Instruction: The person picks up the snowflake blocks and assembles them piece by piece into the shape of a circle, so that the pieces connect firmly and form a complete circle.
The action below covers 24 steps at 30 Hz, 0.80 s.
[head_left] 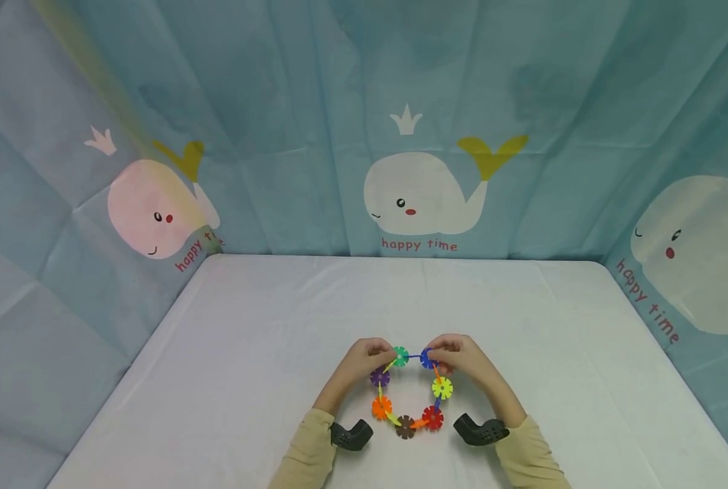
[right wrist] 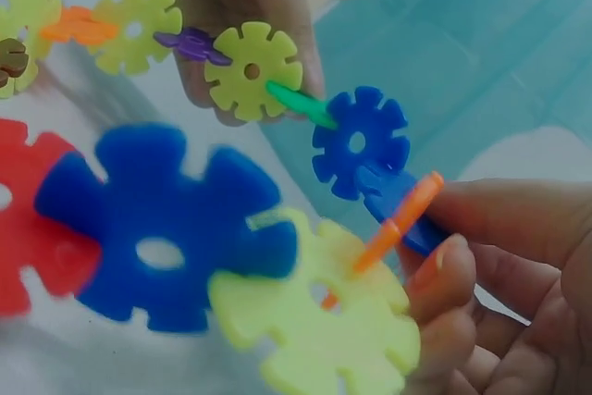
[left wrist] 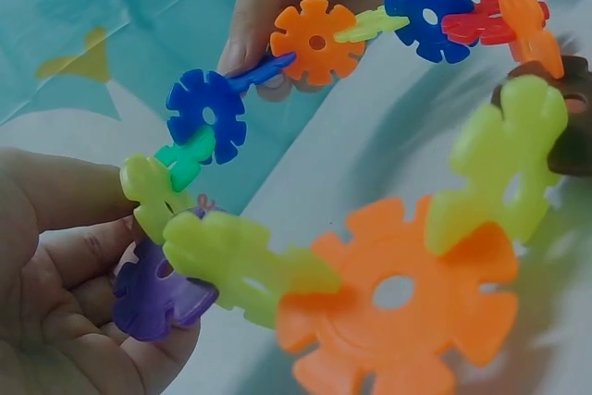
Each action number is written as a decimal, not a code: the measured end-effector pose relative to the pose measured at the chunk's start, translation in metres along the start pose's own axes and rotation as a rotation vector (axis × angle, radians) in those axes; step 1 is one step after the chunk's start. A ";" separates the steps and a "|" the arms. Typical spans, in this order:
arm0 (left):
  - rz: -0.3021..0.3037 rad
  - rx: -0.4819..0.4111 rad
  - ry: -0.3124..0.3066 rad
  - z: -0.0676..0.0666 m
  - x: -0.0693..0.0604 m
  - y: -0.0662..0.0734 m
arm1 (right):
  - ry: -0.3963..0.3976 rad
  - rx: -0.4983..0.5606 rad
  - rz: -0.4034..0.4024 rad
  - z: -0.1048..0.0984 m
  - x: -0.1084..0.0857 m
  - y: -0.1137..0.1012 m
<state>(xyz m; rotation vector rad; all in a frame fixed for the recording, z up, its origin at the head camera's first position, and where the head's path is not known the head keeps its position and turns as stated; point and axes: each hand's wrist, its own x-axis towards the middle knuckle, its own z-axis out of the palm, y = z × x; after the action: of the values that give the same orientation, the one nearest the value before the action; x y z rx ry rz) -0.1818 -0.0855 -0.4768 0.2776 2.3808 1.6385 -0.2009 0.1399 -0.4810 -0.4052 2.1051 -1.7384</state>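
Observation:
A ring of interlocking plastic flower discs point(head_left: 442, 388) is held above the table between the two hands, its slotted pieces joined edge to edge. My left hand point(head_left: 367, 356) grips the far left part. In the left wrist view, thumb and finger pinch a yellow disc point(left wrist: 146, 193) between a green disc point(left wrist: 188, 159) and a purple disc point(left wrist: 162, 293). On the far right, my right hand point(head_left: 462, 354) pinches a blue disc point(right wrist: 407, 215), with an orange disc point(right wrist: 400, 222) slotted beside it. A brown disc point(head_left: 405, 427) hangs at the ring's near side.
A white-covered table point(head_left: 266, 326) lies under the hands. Blue curtains point(head_left: 303, 136) printed with whales stand along its back and sides. Dark curved devices, one point(head_left: 352, 435) at the left wrist and another point(head_left: 481, 430) at the right, sit near the ring.

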 end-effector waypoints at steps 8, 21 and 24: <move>0.047 0.018 0.013 0.006 0.004 -0.007 | 0.022 -0.028 -0.020 0.003 -0.001 -0.002; 0.118 -0.048 0.070 0.011 0.005 -0.013 | -0.010 0.004 -0.062 0.006 -0.001 0.000; 0.112 -0.043 0.087 0.013 0.007 -0.015 | -0.001 0.025 -0.061 0.007 -0.001 0.001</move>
<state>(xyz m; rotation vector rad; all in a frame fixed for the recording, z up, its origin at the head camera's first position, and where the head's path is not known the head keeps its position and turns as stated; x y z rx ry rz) -0.1850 -0.0771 -0.4962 0.3450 2.4296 1.7840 -0.1970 0.1345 -0.4829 -0.4669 2.0891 -1.7958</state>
